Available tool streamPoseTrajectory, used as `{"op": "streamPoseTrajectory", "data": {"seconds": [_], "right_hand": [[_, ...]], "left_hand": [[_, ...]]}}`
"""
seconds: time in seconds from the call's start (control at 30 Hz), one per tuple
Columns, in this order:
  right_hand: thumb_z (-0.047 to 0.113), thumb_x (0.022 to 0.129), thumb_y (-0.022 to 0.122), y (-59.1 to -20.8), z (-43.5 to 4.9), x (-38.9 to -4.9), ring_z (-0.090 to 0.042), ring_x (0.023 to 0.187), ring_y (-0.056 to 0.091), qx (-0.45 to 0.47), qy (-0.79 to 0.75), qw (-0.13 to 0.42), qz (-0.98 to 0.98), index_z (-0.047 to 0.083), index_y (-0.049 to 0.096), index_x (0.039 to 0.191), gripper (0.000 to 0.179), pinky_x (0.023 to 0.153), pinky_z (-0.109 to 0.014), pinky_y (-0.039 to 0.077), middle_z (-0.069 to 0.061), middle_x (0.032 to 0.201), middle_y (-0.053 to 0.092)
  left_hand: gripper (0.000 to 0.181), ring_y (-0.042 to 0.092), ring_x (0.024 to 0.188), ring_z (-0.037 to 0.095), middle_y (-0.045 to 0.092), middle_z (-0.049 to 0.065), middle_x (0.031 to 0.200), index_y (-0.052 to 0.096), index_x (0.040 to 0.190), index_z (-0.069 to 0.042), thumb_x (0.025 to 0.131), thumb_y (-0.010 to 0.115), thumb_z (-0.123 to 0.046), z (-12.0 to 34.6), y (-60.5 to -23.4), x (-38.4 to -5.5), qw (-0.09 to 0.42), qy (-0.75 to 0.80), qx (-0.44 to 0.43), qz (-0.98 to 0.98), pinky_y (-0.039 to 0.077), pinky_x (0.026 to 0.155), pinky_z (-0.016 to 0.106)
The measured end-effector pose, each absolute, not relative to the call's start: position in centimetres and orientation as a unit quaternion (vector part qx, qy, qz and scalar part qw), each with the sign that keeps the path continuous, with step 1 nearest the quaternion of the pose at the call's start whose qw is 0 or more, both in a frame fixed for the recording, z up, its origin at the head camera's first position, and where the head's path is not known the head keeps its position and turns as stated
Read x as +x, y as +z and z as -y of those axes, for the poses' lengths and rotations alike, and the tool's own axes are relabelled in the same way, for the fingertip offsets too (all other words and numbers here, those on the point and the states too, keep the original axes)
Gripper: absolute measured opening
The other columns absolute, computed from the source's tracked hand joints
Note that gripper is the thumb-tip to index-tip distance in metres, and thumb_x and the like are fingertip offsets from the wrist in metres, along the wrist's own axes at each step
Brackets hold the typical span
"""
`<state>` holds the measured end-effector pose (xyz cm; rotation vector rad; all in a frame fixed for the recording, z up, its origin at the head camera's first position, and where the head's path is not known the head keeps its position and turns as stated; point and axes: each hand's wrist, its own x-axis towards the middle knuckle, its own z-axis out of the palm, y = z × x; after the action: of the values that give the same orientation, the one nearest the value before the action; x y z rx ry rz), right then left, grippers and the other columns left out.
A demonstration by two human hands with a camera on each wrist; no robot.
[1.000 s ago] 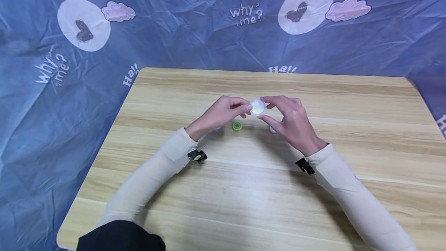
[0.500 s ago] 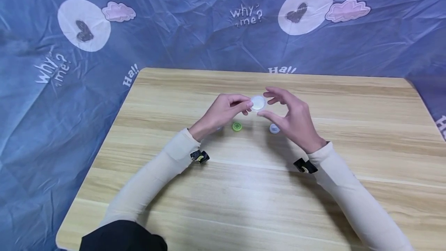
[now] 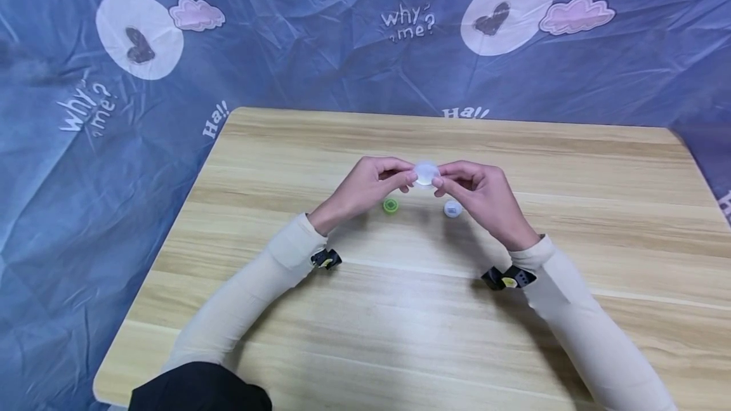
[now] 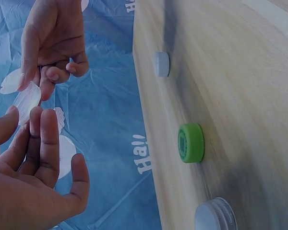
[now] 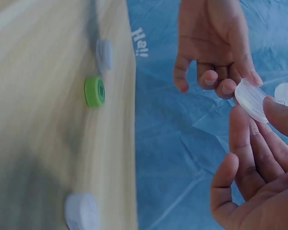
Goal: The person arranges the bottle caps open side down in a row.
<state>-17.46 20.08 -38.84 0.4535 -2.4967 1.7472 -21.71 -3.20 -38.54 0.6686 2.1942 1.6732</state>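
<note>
Above the table, a thin, round, translucent white disc (image 3: 426, 174) with fine lines across it is held up between two hands. My left hand (image 3: 368, 186) pinches its left edge between thumb and fingers. At the opposite edge, my right hand (image 3: 482, 198) pinches it too. On the wood below sit a green bottle cap (image 3: 391, 205) and, farther right, a white cap (image 3: 453, 208) with a mark on its top. A greyish cap with a ridged side (image 4: 213, 215) stands left of the green one in the left wrist view; my left hand hides it in the head view.
The caps stand in a row on a light wooden table (image 3: 388, 335). Behind its far edge hangs a creased blue cloth (image 3: 320, 37) printed with clouds and words. Each wrist carries a small black camera, such as the one on the right wrist (image 3: 508, 278).
Half a second ago the fingers of my right hand were spread away from the disc; they have now closed in to pinch its right edge. My left hand keeps its pinch.
</note>
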Motion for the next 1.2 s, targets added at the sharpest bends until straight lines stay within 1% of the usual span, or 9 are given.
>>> {"op": "streamPoseTrajectory", "data": {"seconds": [0.17, 0.3, 0.47, 0.6, 0.7, 0.77, 0.83, 0.97, 1.2], "right_hand": [[0.012, 0.099, 0.073, -39.2, -20.0, -17.5, -0.016, 0.078, 0.073, 0.124, 0.600, 0.010, 0.790, -0.004, 0.075, 0.114, 0.022, 0.064, -0.021, 0.055, -0.001, 0.086, 0.077], [0.016, 0.098, 0.075, -39.4, -19.9, -17.5, -0.017, 0.079, 0.073, 0.112, 0.595, 0.011, 0.796, -0.001, 0.077, 0.113, 0.023, 0.063, -0.021, 0.055, -0.003, 0.085, 0.076], [0.018, 0.097, 0.077, -39.4, -19.7, -17.4, -0.017, 0.079, 0.073, 0.109, 0.581, 0.029, 0.806, 0.001, 0.078, 0.113, 0.023, 0.065, -0.020, 0.055, -0.009, 0.087, 0.077], [0.012, 0.094, 0.080, -39.6, -19.7, -17.4, -0.011, 0.077, 0.073, 0.128, 0.545, 0.093, 0.823, 0.000, 0.078, 0.110, 0.020, 0.069, -0.017, 0.055, -0.011, 0.090, 0.078], [0.005, 0.090, 0.082, -40.0, -19.6, -17.5, -0.004, 0.074, 0.070, 0.170, 0.497, 0.168, 0.834, -0.001, 0.079, 0.105, 0.017, 0.071, -0.015, 0.054, -0.009, 0.091, 0.079], [0.000, 0.086, 0.084, -40.2, -19.5, -17.5, -0.003, 0.073, 0.068, 0.206, 0.464, 0.215, 0.834, -0.001, 0.080, 0.103, 0.018, 0.071, -0.016, 0.054, -0.008, 0.091, 0.079], [-0.002, 0.084, 0.085, -40.3, -19.4, -17.3, -0.008, 0.072, 0.069, 0.235, 0.439, 0.246, 0.831, -0.001, 0.080, 0.103, 0.020, 0.069, -0.017, 0.053, -0.008, 0.091, 0.079], [-0.004, 0.081, 0.087, -40.5, -19.1, -17.0, -0.017, 0.073, 0.071, 0.279, 0.406, 0.280, 0.824, 0.000, 0.080, 0.104, 0.024, 0.062, -0.016, 0.050, -0.008, 0.094, 0.079], [-0.006, 0.077, 0.088, -40.4, -18.7, -16.7, -0.021, 0.075, 0.074, 0.306, 0.387, 0.299, 0.817, 0.000, 0.080, 0.104, 0.028, 0.064, -0.025, 0.055, -0.009, 0.096, 0.079]], "left_hand": [[0.027, 0.071, 0.093, 0.025, 0.075, 0.009, 0.107, 0.072, 0.124, 0.002, 0.105, 0.065, -0.016, 3.2, -38.9, -21.8, 0.164, 0.586, 0.233, -0.759, 0.055, 0.088, 0.057], [0.028, 0.070, 0.095, 0.027, 0.075, 0.011, 0.109, 0.071, 0.125, 0.002, 0.106, 0.064, -0.016, 3.2, -39.1, -21.8, 0.170, 0.579, 0.233, -0.763, 0.055, 0.091, 0.055], [0.033, 0.068, 0.104, 0.039, 0.073, 0.018, 0.112, 0.068, 0.129, 0.003, 0.107, 0.061, -0.021, 3.4, -39.3, -22.0, 0.199, 0.574, 0.226, -0.761, 0.054, 0.094, 0.054], [0.043, 0.063, 0.111, 0.044, 0.071, 0.015, 0.112, 0.067, 0.129, 0.004, 0.111, 0.052, -0.032, 3.5, -39.3, -22.2, 0.258, 0.588, 0.200, -0.740, 0.051, 0.099, 0.056], [0.053, 0.063, 0.104, 0.035, 0.068, 0.010, 0.108, 0.067, 0.129, 0.006, 0.113, 0.045, -0.039, 3.6, -39.2, -22.4, 0.319, 0.618, 0.169, -0.699, 0.050, 0.096, 0.053], [0.056, 0.063, 0.098, 0.026, 0.066, 0.008, 0.107, 0.066, 0.128, 0.007, 0.113, 0.043, -0.042, 3.7, -39.2, -22.5, 0.352, 0.635, 0.152, -0.670, 0.051, 0.090, 0.046], [0.055, 0.062, 0.092, 0.018, 0.066, 0.007, 0.105, 0.065, 0.129, 0.009, 0.113, 0.044, -0.040, 3.8, -39.1, -22.5, 0.376, 0.653, 0.141, -0.643, 0.050, 0.083, 0.038], [0.046, 0.062, 0.088, 0.016, 0.066, 0.005, 0.101, 0.067, 0.129, 0.005, 0.112, 0.048, -0.033, 3.9, -38.9, -22.5, 0.394, 0.664, 0.145, -0.619, 0.048, 0.077, 0.030], [0.037, 0.061, 0.089, 0.016, 0.065, 0.003, 0.099, 0.073, 0.125, 0.000, 0.111, 0.053, -0.029, 4.0, -39.1, -22.5, 0.392, 0.660, 0.157, -0.621, 0.047, 0.081, 0.035]]}}
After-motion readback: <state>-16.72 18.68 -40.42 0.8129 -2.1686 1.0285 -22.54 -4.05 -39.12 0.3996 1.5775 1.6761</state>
